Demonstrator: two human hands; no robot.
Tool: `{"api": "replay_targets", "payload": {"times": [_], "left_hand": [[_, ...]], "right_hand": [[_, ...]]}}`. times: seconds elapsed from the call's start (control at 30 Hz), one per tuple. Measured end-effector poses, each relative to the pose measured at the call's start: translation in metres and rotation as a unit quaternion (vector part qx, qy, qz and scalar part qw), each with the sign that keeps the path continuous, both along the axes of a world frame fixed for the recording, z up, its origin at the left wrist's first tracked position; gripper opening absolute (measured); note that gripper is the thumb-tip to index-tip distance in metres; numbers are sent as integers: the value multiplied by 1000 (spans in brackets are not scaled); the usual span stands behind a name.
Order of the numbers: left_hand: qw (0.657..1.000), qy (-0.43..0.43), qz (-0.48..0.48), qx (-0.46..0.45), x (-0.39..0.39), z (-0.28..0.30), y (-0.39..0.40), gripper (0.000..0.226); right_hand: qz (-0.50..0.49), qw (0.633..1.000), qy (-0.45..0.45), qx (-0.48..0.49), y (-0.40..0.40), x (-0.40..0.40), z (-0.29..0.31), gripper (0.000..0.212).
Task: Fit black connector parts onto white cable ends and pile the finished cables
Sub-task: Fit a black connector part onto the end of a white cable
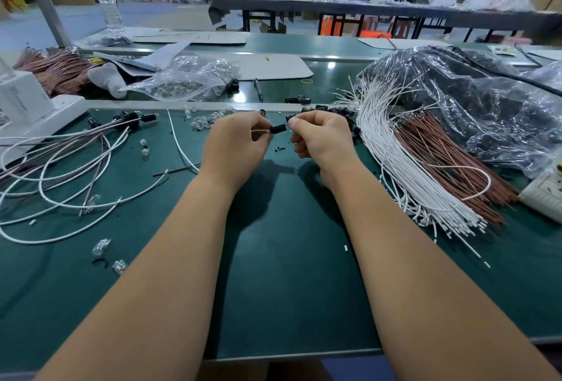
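Left hand (235, 143) pinches white cable (261, 131); right hand (319, 137) pinches black connector (278, 129). Light, small, likely slippery; cable limp, so grip near its end.

The left hand (235, 140) pinches a white cable (261, 131) between thumb and fingertips. The black connector part (279, 129) sits on the cable end, directly between the fingertips of both hands. The right hand (322, 137) pinches the connector's far end. Both hands are above the green table (289, 274).
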State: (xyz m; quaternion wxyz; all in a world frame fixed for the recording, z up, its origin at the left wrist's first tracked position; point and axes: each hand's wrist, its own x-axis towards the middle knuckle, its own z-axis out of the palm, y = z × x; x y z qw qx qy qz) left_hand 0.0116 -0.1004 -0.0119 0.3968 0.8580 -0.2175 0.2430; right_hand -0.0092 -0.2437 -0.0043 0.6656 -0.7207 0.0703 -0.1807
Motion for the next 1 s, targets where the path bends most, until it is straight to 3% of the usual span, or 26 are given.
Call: {"api": "replay_targets", "payload": {"times": [0.17, 0.4, 0.73, 1.0], "left_hand": [[998, -9, 10, 60, 0, 1, 0, 18], [999, -2, -40, -13, 2, 1, 3, 10], [998, 21, -49, -25, 6, -2, 2, 7], [998, 29, -42, -26, 11, -5, 8, 5]], "right_hand": [[20, 1000, -12, 0, -2, 0, 0, 11], [24, 1000, 0, 8, -5, 0, 0, 14], [-5, 998, -45, -47, -2, -2, 1, 11], [9, 1000, 22, -20, -5, 1, -1, 19]]}}
